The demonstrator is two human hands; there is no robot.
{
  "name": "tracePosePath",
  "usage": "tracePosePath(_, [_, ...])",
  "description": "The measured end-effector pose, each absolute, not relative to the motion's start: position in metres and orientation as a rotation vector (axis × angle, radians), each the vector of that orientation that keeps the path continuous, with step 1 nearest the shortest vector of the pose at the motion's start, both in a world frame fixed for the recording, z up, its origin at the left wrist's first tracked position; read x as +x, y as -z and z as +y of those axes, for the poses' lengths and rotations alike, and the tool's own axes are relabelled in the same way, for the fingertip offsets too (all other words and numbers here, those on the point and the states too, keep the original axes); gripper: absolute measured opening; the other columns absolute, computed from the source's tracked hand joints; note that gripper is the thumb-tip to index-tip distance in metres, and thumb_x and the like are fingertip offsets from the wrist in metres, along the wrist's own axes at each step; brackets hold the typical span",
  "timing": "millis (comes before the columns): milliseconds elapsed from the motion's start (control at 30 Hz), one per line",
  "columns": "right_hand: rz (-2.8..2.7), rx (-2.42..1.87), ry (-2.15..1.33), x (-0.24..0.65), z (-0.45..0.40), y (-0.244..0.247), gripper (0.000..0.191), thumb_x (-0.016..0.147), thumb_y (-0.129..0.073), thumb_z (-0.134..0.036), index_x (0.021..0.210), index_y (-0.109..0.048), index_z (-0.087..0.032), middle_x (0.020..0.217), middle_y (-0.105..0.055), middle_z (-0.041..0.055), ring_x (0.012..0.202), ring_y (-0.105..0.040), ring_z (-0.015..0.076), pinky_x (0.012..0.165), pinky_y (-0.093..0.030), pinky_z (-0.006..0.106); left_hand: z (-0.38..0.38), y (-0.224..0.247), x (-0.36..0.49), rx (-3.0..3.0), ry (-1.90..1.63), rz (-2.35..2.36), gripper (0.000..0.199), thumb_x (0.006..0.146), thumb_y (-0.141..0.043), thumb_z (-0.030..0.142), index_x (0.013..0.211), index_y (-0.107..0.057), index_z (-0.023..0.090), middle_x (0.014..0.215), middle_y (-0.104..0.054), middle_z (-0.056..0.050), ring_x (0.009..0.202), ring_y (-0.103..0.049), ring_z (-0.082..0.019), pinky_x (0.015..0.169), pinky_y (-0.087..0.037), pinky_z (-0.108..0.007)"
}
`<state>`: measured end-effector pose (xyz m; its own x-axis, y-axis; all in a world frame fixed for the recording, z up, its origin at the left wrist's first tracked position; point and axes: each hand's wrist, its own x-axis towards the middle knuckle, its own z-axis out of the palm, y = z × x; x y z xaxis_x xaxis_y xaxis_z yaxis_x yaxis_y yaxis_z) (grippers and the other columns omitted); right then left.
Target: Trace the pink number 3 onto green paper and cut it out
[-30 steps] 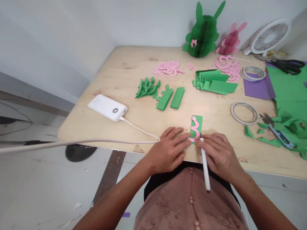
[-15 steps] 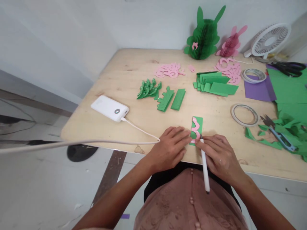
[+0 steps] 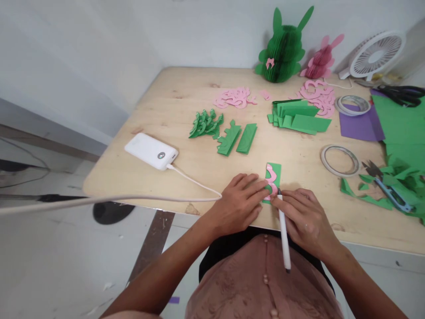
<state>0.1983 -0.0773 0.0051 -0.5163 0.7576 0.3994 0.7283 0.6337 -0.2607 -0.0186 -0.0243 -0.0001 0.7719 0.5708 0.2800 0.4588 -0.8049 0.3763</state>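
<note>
A green paper strip [image 3: 277,172] lies near the table's front edge with a pink curved cutout [image 3: 272,173] on top of it. My left hand [image 3: 242,204] rests flat with its fingers extended, the fingertips touching the cutout's left side. On the right, my right hand [image 3: 303,219] is closed around a white pen [image 3: 283,235], whose tip is at the right edge of the pink cutout. Part of the strip's lower end is hidden by the fingers.
A white power bank [image 3: 151,150] with a cable lies at the left. Folded green papers [image 3: 246,138], pink cutouts [image 3: 234,97], paper rabbits [image 3: 282,55], tape rolls [image 3: 341,160], scissors [image 3: 392,195] and a fan [image 3: 376,55] occupy the back and right.
The fingers of my left hand have shifted slightly right over the cutout. My right hand and the pen have hardly moved.
</note>
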Motion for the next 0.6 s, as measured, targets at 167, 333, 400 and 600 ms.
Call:
tracePosePath(167, [-2.365,-1.179,-0.093,0.1975,-0.0777,-0.0056,0.037,0.087,-0.047,-0.003,0.119,-0.062,-0.017,0.106,-0.073,0.0118,0.101,-0.065,0.0251,0.085,-0.043,0.042,-0.0239,-0.0002,-0.0186,2.668,-0.548,0.804,0.038,0.092,-0.046,0.022,0.129,-0.055,0.019,0.137,-0.057,-0.006,0.13,-0.044,-0.026,0.112,-0.031,-0.046])
tracePosePath(333, [-2.382,-1.169,-0.096,0.1982,-0.0775,-0.0054,0.036,0.087,-0.049,-0.002,0.118,-0.06,-0.015,0.107,-0.073,0.0128,0.102,-0.063,0.0252,0.086,-0.043,0.042,-0.0229,-0.0006,-0.0183,2.647,-0.523,0.807,0.039,0.092,-0.045,0.023,0.13,-0.054,0.018,0.136,-0.057,-0.006,0.13,-0.044,-0.026,0.112,-0.031,-0.046])
tracePosePath(400, [-2.387,-1.171,-0.096,0.1982,-0.0775,-0.0053,0.035,0.087,-0.049,-0.002,0.118,-0.06,-0.015,0.107,-0.072,0.0131,0.103,-0.063,0.0252,0.086,-0.043,0.042,-0.0228,-0.0002,-0.018,2.64,-0.535,0.808,0.038,0.092,-0.045,0.022,0.129,-0.055,0.018,0.136,-0.058,-0.006,0.13,-0.044,-0.026,0.111,-0.031,-0.047])
tracePosePath(600, [-2.387,-1.179,-0.084,0.1985,-0.0775,-0.0045,0.035,0.087,-0.048,-0.003,0.117,-0.061,-0.015,0.106,-0.073,0.0124,0.102,-0.064,0.025,0.086,-0.043,0.042,-0.0229,0.0006,-0.0173,2.643,-0.564,0.806,0.038,0.093,-0.045,0.023,0.129,-0.055,0.017,0.134,-0.059,-0.005,0.128,-0.045,-0.026,0.112,-0.031,-0.046])
